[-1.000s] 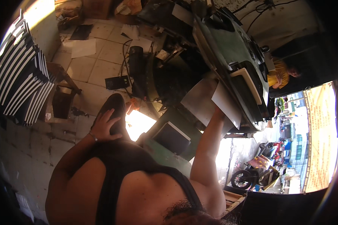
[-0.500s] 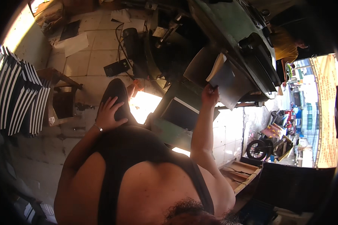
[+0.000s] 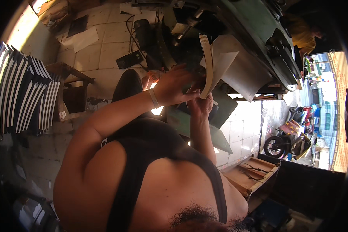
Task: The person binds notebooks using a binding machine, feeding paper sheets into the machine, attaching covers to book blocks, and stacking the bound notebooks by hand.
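Observation:
My right hand grips a thin book by its lower end. The book stands tilted in front of me, its pale page edges bowed and a light sheet flaring off its right side. My left hand has come up against the book's left side, with thumb and fingers apart. Its fingertips are in shadow, so whether they press on the dark cover is unclear. Behind the book, a wide grey sheet slopes down from the green machine.
Dark-covered books are stacked high at the left beside a wooden stool. Papers and a black box lie on the tiled floor. A person in yellow is at the far right; a motorbike stands outside, near a wooden tray.
My left hand has left my knee and reached across to the book. My right hand has drawn the book off the grey sheet, nearer and more upright.

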The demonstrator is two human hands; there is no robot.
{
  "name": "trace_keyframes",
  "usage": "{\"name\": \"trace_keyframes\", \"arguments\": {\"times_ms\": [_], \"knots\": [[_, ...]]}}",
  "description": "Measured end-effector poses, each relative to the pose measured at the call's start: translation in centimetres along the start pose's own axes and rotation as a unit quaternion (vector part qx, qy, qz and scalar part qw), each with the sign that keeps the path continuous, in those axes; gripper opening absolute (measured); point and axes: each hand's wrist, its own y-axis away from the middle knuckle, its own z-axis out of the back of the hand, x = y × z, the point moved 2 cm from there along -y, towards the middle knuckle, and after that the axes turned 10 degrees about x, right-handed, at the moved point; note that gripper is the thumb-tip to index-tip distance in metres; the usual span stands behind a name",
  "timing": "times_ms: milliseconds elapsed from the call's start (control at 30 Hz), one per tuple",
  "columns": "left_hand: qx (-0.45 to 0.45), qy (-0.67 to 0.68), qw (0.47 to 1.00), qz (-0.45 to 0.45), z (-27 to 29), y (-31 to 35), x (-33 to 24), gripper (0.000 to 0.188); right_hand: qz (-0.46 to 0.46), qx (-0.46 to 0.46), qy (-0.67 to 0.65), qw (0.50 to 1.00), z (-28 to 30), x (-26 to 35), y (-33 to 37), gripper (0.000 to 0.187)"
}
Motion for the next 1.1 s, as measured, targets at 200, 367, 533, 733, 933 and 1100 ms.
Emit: {"name": "trace_keyframes", "arguments": {"times_ms": [200,367,533,733,933,1100], "knots": [[0.000,0.029,0.999,-0.017,0.7,1.0,0.4,0.040,0.060,-0.133,0.003,0.989,-0.8,-2.4,0.8,0.028],[-0.041,0.034,0.999,-0.011,1.5,1.7,-0.1,0.036,-0.014,-0.056,-0.026,0.998,0.3,-2.1,0.9,0.029],[-0.039,0.021,0.998,-0.042,2.8,1.6,-0.3,0.032,-0.004,-0.087,0.010,0.996,0.5,-2.0,0.9,0.031],[-0.069,0.003,0.995,-0.076,3.3,1.8,-0.6,0.028,0.008,-0.089,0.011,0.996,0.9,-1.8,1.2,0.031],[-0.088,-0.002,0.992,-0.094,3.9,1.8,-1.1,0.024,0.003,-0.065,0.039,0.997,0.9,-2.0,1.3,0.030],[-0.065,0.021,0.995,-0.076,4.2,2.0,-1.3,0.018,0.048,-0.126,0.076,0.988,0.5,-2.4,1.4,0.030]]}}
